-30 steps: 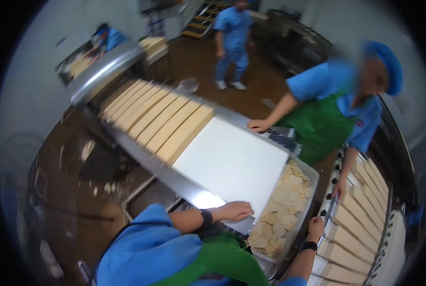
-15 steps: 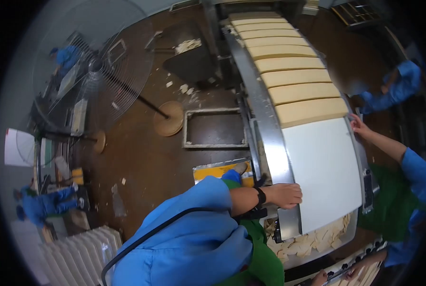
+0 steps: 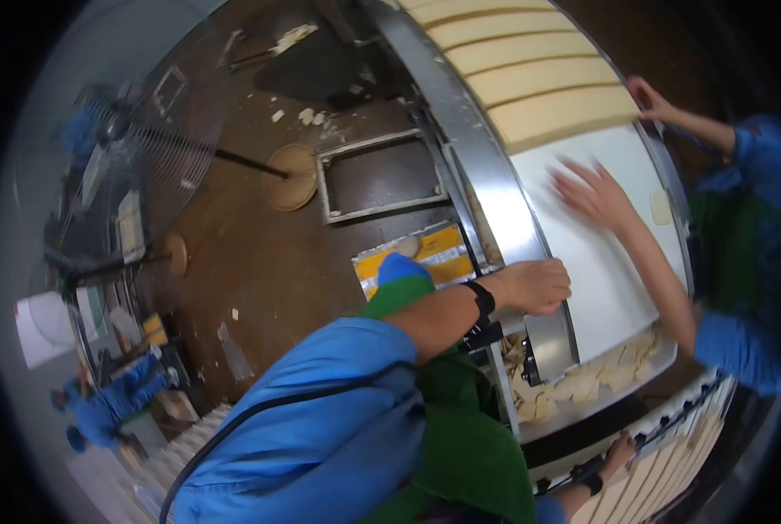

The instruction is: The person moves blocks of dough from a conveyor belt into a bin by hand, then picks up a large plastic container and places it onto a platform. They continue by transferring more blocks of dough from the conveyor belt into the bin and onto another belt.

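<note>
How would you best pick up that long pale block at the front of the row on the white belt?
I'd take the pale block by its two short ends, one hand from each side of the white belt. It lies lengthwise across the belt, with another block close behind, so its back face looks harder to reach.
</note>
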### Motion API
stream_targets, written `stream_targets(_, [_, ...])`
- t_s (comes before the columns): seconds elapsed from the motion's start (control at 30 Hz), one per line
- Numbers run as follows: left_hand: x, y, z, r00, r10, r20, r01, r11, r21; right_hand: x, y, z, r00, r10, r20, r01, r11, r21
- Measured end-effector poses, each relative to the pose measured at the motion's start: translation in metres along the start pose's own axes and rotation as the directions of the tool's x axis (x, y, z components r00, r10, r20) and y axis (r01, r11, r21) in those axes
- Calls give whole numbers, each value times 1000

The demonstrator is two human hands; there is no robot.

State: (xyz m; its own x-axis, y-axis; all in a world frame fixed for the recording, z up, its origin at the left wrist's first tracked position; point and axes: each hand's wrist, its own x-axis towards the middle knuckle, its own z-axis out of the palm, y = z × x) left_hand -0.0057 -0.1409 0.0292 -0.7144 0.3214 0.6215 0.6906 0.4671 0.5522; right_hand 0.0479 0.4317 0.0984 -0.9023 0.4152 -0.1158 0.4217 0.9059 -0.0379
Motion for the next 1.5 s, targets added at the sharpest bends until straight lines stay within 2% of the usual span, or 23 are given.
stream_targets(0.03, [2, 0, -3, 997, -23, 76, 25, 1000, -14, 0, 5, -4, 995, 67, 71, -64, 996, -55])
stream_targets(0.07, [1, 0, -5, 986, -41, 160, 47, 998, -32, -20, -9, -9, 994, -79, -73, 89, 987, 136])
stream_targets(0.1, [0, -3, -6, 982, -7, 189, 25, 996, -90, -34, -22, -21, 991, 129, 31, -132, 948, 291])
stream_targets(0.13, [0, -9, -8, 978, 31, 205, -1, 990, -143, -32, 23, 2, 995, 66, -72, -29, 901, 434])
stream_targets(0.17, [1, -13, -10, 975, 64, 213, -22, 981, -193, -62, -18, -15, 968, 37, -248, 43, 951, 307])
stream_targets(0.2, [2, -18, -16, 970, 94, 224, -38, 969, -245, -97, -21, -23, 963, 85, -254, -8, 958, 288])
stream_targets(0.27, [8, -33, -32, 878, 191, 438, -88, 966, -245, -154, -32, -27, 922, 192, -335, -174, 981, 85])
stream_targets(0.3, [10, -39, -39, 869, 225, 442, -106, 955, -278, -177, -36, -23, 898, 232, -374, -253, 967, -9])
stream_targets(0.37, [8, -48, -52, 819, 287, 497, -213, 956, -202, -215, -40, -11, 850, 282, -445, -395, 900, -184])
stream_targets(0.43, [10, -52, -56, 793, 322, 517, -241, 945, -220, -248, -37, 4, 783, 425, -454, -535, 832, -144])
stream_targets(0.5, [16, -48, -57, 726, 254, 639, -161, 966, -201, -266, -61, -4, 760, 576, -300, -629, 768, -119])
stream_targets(0.57, [13, -49, -55, 730, 282, 623, -191, 959, -210, -275, -49, 7, 804, 498, -326, -505, 860, 69])
stream_targets(0.6, [14, -50, -55, 742, 280, 609, -194, 960, -205, -273, -43, 11, 811, 488, -323, -482, 870, 104])
stream_targets(0.7, [15, -49, -54, 746, 295, 597, -212, 955, -207, -265, -32, 21, 764, 569, -304, -578, 813, 67])
stream_targets(0.8, [16, -47, -54, 736, 255, 627, -205, 967, -152, -262, -54, 17, 703, 637, -316, -658, 751, 50])
stream_targets(0.9, [16, -45, -53, 722, 262, 640, -234, 964, -130, -264, -53, 18, 725, 628, -283, -642, 765, 51])
stream_targets(1.0, [17, -43, -52, 713, 248, 655, -256, 963, -86, -266, -57, 13, 765, 605, -220, -591, 796, 131])
stream_targets(1.07, [18, -42, -51, 695, 226, 683, -265, 963, -49, -267, -40, 25, 795, 559, -235, -538, 829, 152])
stream_targets(1.17, [15, -42, -50, 699, 227, 678, -262, 964, -52, -271, -44, 20, 814, 531, -234, -495, 846, 197])
stream_targets(1.23, [12, -45, -47, 743, 277, 609, -303, 951, -63, -271, -36, 24, 815, 531, -230, -488, 844, 222])
stream_targets(1.37, [10, -46, -47, 735, 273, 621, -325, 945, -32, -271, -36, 24, 811, 542, -218, -490, 835, 252])
stream_targets(1.43, [10, -47, -45, 733, 272, 623, -321, 946, -36, -272, -32, 23, 837, 487, -248, -411, 860, 303])
stream_targets(1.5, [9, -49, -45, 742, 276, 611, -319, 947, -41, -269, -38, 17, 839, 503, -208, -418, 840, 346])
